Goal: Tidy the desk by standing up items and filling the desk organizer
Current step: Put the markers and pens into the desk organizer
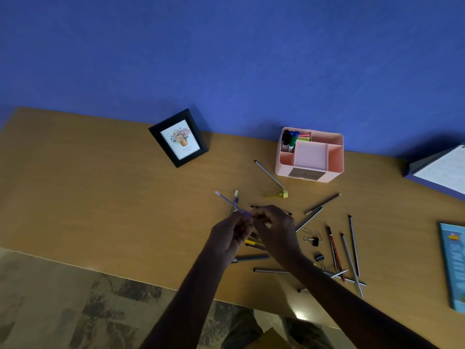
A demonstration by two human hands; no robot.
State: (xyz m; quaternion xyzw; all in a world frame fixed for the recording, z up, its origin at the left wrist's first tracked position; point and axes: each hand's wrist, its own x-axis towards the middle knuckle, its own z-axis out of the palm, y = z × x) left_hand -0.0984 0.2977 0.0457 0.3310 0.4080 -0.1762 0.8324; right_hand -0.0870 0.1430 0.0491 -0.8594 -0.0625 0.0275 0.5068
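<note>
A pink desk organizer [324, 170] stands at the back of the wooden desk [100, 197], with markers [289, 139] upright in its back left compartment. My left hand [230, 235] and my right hand [274, 233] meet above the desk's middle, both pinching a blue pen [231, 202] that points up and left. Another pen [235, 197] lies just behind it on the desk. Several pencils [352, 250] and pens lie scattered to the right and under my hands. A black picture frame [178, 138] stands upright at the back.
Black binder clips [314, 241] and a paper clip lie among the pencils. A yellow-capped item [281, 195] rests in front of the organizer. A blue book [453, 265] lies at the right edge, and a folder with paper [442, 170] at the back right. The desk's front edge runs below my forearms.
</note>
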